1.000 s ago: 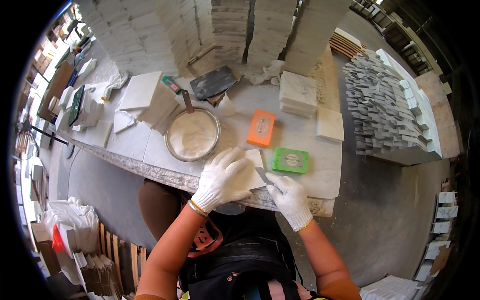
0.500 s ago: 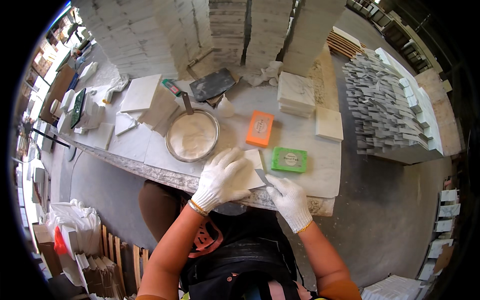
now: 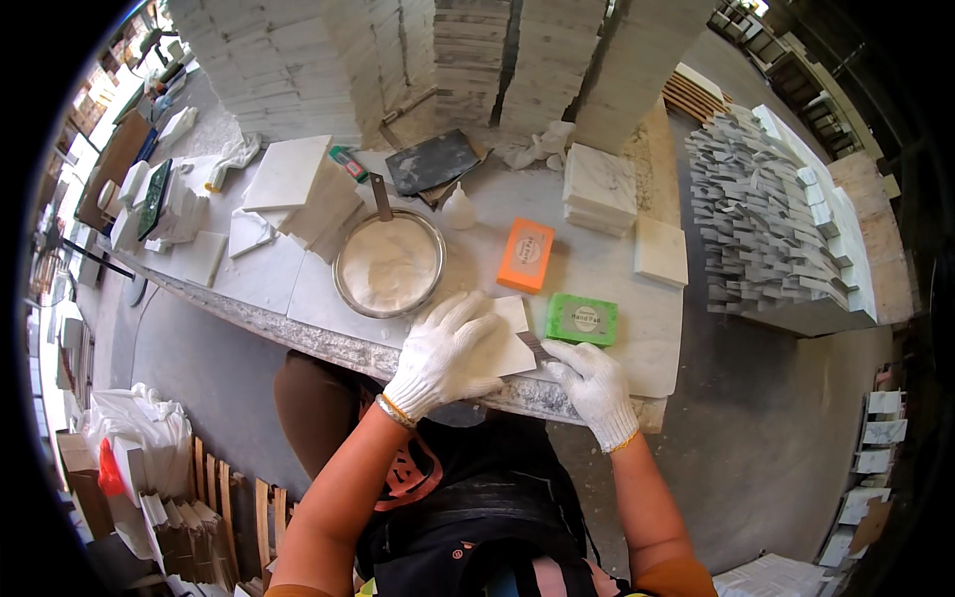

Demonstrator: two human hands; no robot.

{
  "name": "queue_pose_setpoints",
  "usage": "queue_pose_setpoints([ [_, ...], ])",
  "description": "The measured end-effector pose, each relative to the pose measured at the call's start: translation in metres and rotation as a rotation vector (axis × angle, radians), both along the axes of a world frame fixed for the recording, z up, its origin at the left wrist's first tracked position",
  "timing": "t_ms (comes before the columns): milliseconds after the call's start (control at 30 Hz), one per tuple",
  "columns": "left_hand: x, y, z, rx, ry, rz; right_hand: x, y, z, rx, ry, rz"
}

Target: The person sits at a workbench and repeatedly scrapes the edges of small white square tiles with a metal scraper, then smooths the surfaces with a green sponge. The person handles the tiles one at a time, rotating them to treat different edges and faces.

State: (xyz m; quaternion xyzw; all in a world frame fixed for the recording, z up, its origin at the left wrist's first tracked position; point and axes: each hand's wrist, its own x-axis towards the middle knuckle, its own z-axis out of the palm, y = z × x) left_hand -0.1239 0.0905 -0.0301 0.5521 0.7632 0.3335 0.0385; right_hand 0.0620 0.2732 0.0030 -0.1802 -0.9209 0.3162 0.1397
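My left hand [image 3: 448, 343], in a white knit glove, presses a white marble tile [image 3: 514, 350] onto the near edge of the stone worktop [image 3: 637, 363], its fingers over the tile and thumb along the near side. With my gloved right hand [image 3: 594, 386] I pinch a thin grey strip [image 3: 531, 345] against the tile's right edge; whether it is a blade or an abrasive sheet I cannot tell. Just beyond that hand lies a green hand pad [image 3: 581, 319]. An orange hand pad [image 3: 525, 256] sits farther back. Left of it stands a round metal bowl of whitish paste [image 3: 388, 266], a putty knife [image 3: 380, 196] in it.
Stacked marble tiles [image 3: 599, 189] stand at the back right, with a single tile [image 3: 661, 251] beside them. A white squeeze bottle [image 3: 459, 208] and dark sheets [image 3: 432, 162] lie behind the bowl. Tall slab stacks [image 3: 288, 70] block the far side. More tiles [image 3: 288, 175] lie left.
My right hand and the grey strip have shifted slightly to the right and away along the tile's edge. The left hand keeps its hold on the tile. The whole view has shifted a little.
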Motion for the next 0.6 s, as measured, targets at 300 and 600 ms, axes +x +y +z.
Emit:
queue_pose_setpoints([
  [300,0.000,0.000,0.001,0.007,0.004,0.002,-0.003,-0.005,-0.003,-0.063,-0.010,0.038],
  [600,0.001,0.000,0.001,0.019,0.013,0.011,-0.002,-0.004,-0.003,0.002,-0.002,0.025],
])
